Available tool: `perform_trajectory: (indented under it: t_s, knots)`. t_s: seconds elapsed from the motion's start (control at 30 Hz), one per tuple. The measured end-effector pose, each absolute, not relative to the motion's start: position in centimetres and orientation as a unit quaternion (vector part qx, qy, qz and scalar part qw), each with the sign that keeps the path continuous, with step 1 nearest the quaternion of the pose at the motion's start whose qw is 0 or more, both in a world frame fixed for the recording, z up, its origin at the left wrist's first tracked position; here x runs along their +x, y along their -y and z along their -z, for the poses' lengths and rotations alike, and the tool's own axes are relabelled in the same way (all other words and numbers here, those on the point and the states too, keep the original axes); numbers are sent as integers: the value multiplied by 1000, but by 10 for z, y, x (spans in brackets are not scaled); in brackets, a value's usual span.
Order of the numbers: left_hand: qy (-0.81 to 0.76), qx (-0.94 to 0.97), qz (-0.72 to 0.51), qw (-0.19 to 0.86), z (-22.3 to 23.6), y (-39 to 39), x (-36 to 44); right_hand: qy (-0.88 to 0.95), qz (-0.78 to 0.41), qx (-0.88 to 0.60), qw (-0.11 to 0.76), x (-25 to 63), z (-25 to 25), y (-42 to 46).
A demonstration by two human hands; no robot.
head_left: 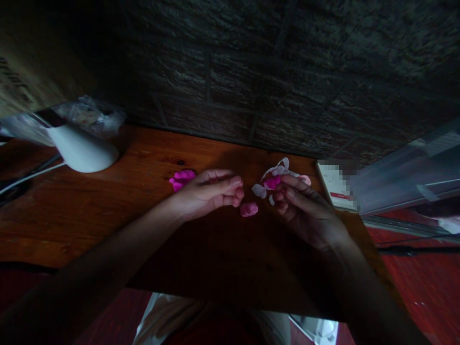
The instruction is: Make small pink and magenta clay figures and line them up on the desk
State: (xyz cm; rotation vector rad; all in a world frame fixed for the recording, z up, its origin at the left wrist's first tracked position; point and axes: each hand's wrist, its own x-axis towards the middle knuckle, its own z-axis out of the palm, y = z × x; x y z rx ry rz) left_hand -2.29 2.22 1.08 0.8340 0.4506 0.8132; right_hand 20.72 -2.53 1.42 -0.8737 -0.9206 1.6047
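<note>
Between the thumb and fingers of my right hand (305,206) is a bright magenta petal (272,182), held just above the wooden table (143,225). My left hand (210,194) is closed, with its fingers curled and the thumb laid along them. Whatever is in it, if anything, is hidden. A pile of magenta petals (182,179) lies behind my left wrist, partly covered. One pink petal (249,209) rests on the table between the hands. Pale, whitish petals (259,190) lie beyond my right fingertips, with a light pink petal (304,180) beside them.
A white lamp base (86,148) with a cable stands at the left, near crumpled clear plastic (93,115). A dark brick wall (223,76) borders the table's back. At the right are a white box (332,184) and a translucent panel (409,163).
</note>
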Motion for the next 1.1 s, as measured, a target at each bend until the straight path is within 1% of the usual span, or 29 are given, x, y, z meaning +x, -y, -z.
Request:
perform_trajectory:
  t_s: [0.17, 0.27, 0.33, 0.4, 0.47, 0.5, 0.57, 0.73, 0.9, 1.1]
  knots:
    - [-235, 391, -428, 780, -17, -31, -31, 377, -671, -370, 520, 206, -16, 25]
    - [-284, 458, -451, 712, -24, -38, -42, 366, -675, -369, 524, 205, -18, 26]
    - [-343, 546, -452, 616, -26, -42, -49, 358, -679, -367, 526, 205, -18, 26]
    - [-396, 656, -430, 478, -25, -45, -55, 357, -678, -371, 525, 205, -16, 26]
    - [-414, 753, -377, 346, -22, -46, -58, 358, -668, -382, 529, 205, -15, 25]
    - [-410, 790, -346, 297, -20, -46, -58, 358, -663, -387, 531, 205, -14, 25]
    - [-397, 837, -290, 240, -17, -46, -57, 357, -656, -391, 538, 205, -13, 24]
    - [-411, 862, -226, 193, -6, -46, -52, 345, -660, -383, 547, 204, -14, 23]
    - [-428, 855, -212, 202, 4, -49, -48, 350, -675, -369, 534, 205, -13, 24]
    - [-433, 854, -210, 197, 2, -48, -50, 340, -685, -351, 540, 205, -13, 24]
